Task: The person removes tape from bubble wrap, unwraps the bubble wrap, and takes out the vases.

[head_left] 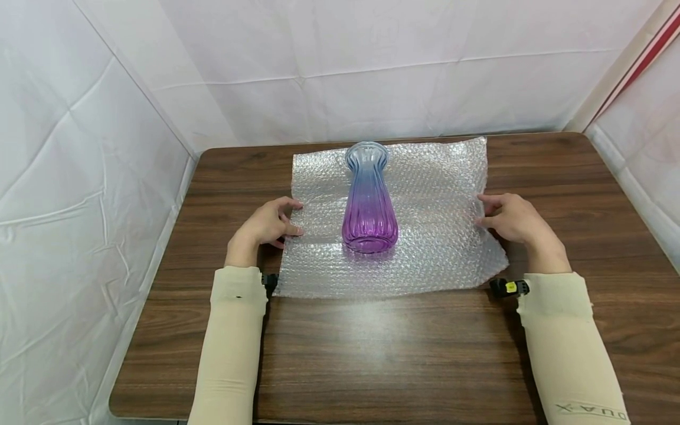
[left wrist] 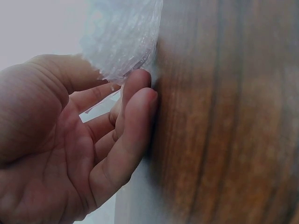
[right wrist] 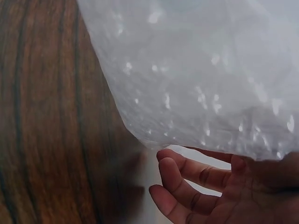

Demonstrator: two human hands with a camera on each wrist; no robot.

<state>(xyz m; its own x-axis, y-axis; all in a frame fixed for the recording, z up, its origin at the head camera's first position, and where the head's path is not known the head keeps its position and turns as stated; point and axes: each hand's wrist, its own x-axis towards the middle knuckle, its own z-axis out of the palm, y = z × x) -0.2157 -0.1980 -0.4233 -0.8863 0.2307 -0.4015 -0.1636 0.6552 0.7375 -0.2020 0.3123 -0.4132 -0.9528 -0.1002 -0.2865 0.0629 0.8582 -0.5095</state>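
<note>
A glass vase [head_left: 369, 203], ribbed and fading from pale blue at its flared mouth to purple at its base, lies on its side on a sheet of bubble wrap [head_left: 435, 236]. Its mouth points to the table's far edge. At the sheet's left edge my left hand [head_left: 271, 223] pinches the wrap, the thumb over it and fingers beneath, as the left wrist view shows. My right hand [head_left: 510, 216] holds the opposite edge, its fingertips [right wrist: 170, 172] under the wrap. In the right wrist view the wrap hides most of that thumb.
The dark wood-grain table [head_left: 372, 354] has rounded corners. White sheeting [head_left: 372, 71] stands behind it and along both sides. A small black wrist camera [head_left: 509, 288] sits at the right cuff, close to the sheet's near corner.
</note>
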